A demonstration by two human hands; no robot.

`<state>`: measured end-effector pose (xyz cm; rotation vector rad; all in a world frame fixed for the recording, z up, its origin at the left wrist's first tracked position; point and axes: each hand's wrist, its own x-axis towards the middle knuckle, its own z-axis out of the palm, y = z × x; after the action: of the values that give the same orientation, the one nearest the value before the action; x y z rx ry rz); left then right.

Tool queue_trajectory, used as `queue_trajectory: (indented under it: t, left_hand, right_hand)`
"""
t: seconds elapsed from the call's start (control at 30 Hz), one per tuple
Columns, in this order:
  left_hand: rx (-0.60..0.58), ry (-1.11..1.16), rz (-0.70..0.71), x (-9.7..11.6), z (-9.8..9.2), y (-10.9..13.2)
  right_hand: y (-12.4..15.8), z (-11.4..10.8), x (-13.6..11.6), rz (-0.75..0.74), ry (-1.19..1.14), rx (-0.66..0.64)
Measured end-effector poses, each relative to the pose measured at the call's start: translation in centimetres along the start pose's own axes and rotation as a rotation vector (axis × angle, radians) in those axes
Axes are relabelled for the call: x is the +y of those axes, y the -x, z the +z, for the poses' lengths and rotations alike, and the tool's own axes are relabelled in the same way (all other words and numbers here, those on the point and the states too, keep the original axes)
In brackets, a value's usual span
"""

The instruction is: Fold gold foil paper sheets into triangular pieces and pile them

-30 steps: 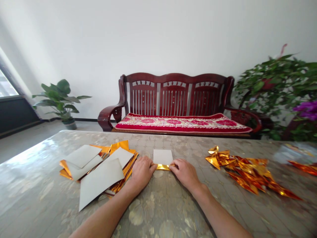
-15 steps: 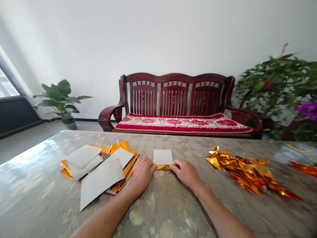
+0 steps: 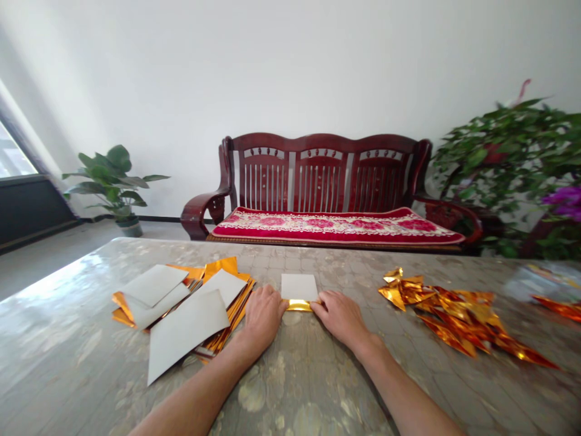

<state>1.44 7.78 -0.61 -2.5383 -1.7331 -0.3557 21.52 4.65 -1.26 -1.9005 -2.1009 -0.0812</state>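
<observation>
A sheet of gold foil paper (image 3: 298, 286) lies on the table in front of me, white side up, with its near edge folded over into a shiny gold strip. My left hand (image 3: 264, 312) pinches the left end of that strip between thumb and fingers. At the right end, my right hand (image 3: 339, 315) grips the fold the same way. Left of my hands is a loose pile of foil paper sheets (image 3: 188, 336), some white side up, others showing gold. Folded gold foil pieces (image 3: 458, 312) lie heaped to the right.
The table (image 3: 281, 393) has a glossy patterned cover. A clear plastic bag (image 3: 540, 281) with an orange-gold piece beside it rests at the far right. Beyond the table stand a dark red wooden bench (image 3: 320, 181), a potted plant (image 3: 113, 181) and leafy greenery (image 3: 503, 157).
The gold fold along the near edge now shows broader and brighter between my hands. Both hands keep nearly the same place on the paper.
</observation>
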Motion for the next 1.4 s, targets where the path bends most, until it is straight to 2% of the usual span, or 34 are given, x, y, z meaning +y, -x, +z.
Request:
queue_trajectory:
  t: [0.67, 0.93, 1.17, 1.4]
  left_hand:
    - [-0.002, -0.060, -0.014, 0.66, -0.18, 0.15]
    - [-0.011, -0.018, -0.015, 0.35, -0.18, 0.25]
    - [-0.005, -0.009, -0.010, 0.09, 0.10, 0.26]
    - [-0.004, 0.027, -0.021, -0.12, 0.04, 0.41]
  right_hand:
    - [-0.13, -0.11, -0.34, 0.046, 0.041, -0.020]
    - [0.02, -0.13, -0.24, 0.059, -0.036, 0.008]
    - [0.23, 0.10, 0.26, 0.045, -0.134, 0.040]
    - [0.40, 0.09, 0.18, 0.000, -0.067, 0.036]
